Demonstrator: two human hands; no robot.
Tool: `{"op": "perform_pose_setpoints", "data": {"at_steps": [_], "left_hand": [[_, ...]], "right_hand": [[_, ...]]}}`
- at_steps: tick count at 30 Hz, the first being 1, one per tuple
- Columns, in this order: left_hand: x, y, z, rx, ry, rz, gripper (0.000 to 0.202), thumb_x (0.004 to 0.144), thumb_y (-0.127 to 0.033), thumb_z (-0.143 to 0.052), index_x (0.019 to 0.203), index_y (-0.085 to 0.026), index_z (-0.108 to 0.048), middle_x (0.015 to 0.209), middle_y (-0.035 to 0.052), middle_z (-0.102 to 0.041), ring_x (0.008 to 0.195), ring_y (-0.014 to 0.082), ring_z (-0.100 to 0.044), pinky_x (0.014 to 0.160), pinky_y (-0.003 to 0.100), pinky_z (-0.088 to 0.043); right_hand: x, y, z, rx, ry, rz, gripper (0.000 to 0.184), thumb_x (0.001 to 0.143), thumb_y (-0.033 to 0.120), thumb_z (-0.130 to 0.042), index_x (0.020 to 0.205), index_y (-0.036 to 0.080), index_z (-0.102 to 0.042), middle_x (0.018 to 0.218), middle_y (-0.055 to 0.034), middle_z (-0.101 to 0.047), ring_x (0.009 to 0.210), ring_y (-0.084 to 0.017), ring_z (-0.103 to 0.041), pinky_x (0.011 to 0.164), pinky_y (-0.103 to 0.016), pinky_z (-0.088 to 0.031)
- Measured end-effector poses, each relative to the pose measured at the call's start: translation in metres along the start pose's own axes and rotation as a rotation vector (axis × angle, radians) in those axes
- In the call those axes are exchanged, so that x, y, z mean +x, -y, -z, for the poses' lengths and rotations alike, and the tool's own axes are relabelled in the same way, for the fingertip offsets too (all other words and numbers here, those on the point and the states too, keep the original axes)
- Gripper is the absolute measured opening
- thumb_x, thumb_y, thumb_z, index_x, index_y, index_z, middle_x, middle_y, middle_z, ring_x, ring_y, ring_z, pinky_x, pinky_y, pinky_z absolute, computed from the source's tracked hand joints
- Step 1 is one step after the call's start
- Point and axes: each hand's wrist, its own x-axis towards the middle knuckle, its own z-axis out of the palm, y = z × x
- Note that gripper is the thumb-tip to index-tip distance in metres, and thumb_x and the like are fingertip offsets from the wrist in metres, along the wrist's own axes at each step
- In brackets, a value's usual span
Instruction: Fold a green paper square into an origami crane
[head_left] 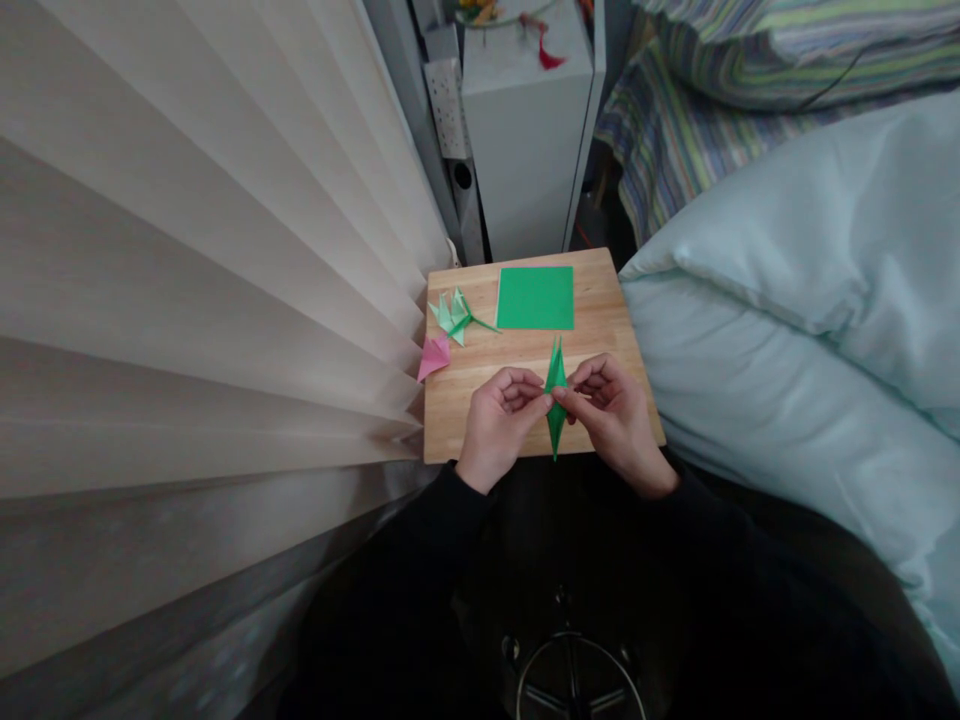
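Observation:
A narrow, pointed piece of folded green paper (pixel 556 372) stands upright between my hands above a small wooden board (pixel 480 375). My left hand (pixel 499 425) pinches its left edge near the middle. My right hand (pixel 615 415) pinches the right edge at the same height. A flat square sheet of green paper (pixel 535 298) lies on the far part of the board. A finished light green folded figure (pixel 455 316) rests at the board's far left, with a pink folded piece (pixel 434 356) just below it at the left edge.
A pleated beige curtain (pixel 202 290) fills the left side. A pale blue duvet (pixel 810 320) lies to the right, with striped bedding (pixel 720 90) behind it. A grey cabinet (pixel 525 130) and a power strip (pixel 445 105) stand beyond the board.

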Motion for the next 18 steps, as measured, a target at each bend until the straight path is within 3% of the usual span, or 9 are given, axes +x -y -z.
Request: {"op": "perform_pose_setpoints", "data": {"at_steps": [9, 13, 16, 18], "left_hand": [[0.002, 0.002, 0.002, 0.054, 0.029, -0.001, 0.024, 0.072, -0.026, -0.083, 0.089, -0.015, -0.071, 0.078, 0.0018, -0.07, 0.071, 0.0128, -0.066, 0.072, 0.026, -0.054], [0.004, 0.002, 0.004, 0.077, 0.029, -0.044, 0.023, 0.071, -0.027, -0.084, 0.086, -0.015, -0.071, 0.079, 0.0021, -0.071, 0.072, 0.0131, -0.066, 0.072, 0.026, -0.054], [0.003, -0.001, 0.005, 0.126, -0.019, -0.046, 0.024, 0.077, -0.036, -0.081, 0.086, -0.016, -0.071, 0.083, 0.0042, -0.072, 0.079, 0.0147, -0.067, 0.072, 0.025, -0.053], [0.002, -0.003, 0.007, 0.1, -0.056, 0.059, 0.035, 0.086, -0.051, -0.073, 0.087, -0.016, -0.072, 0.08, 0.0056, -0.072, 0.076, 0.0152, -0.067, 0.068, 0.025, -0.053]], "right_hand": [[0.003, -0.008, -0.002, 0.072, 0.005, -0.033, 0.043, 0.075, 0.045, -0.086, 0.098, 0.024, -0.057, 0.068, 0.0063, -0.06, 0.06, -0.012, -0.054, 0.055, -0.025, -0.043], [0.002, -0.01, 0.001, -0.062, 0.101, -0.034, 0.033, 0.084, 0.051, -0.077, 0.087, 0.021, -0.064, 0.072, 0.0015, -0.062, 0.063, -0.013, -0.054, 0.058, -0.028, -0.043], [0.0, -0.004, 0.005, -0.257, 0.067, 0.1, 0.026, 0.093, 0.044, -0.07, 0.082, 0.022, -0.064, 0.074, 0.0004, -0.061, 0.064, -0.014, -0.052, 0.061, -0.03, -0.042], [0.0, 0.002, 0.008, -0.409, 0.013, 0.265, 0.019, 0.095, 0.035, -0.068, 0.08, 0.023, -0.065, 0.076, -0.001, -0.061, 0.068, -0.016, -0.053, 0.063, -0.032, -0.044]]}}
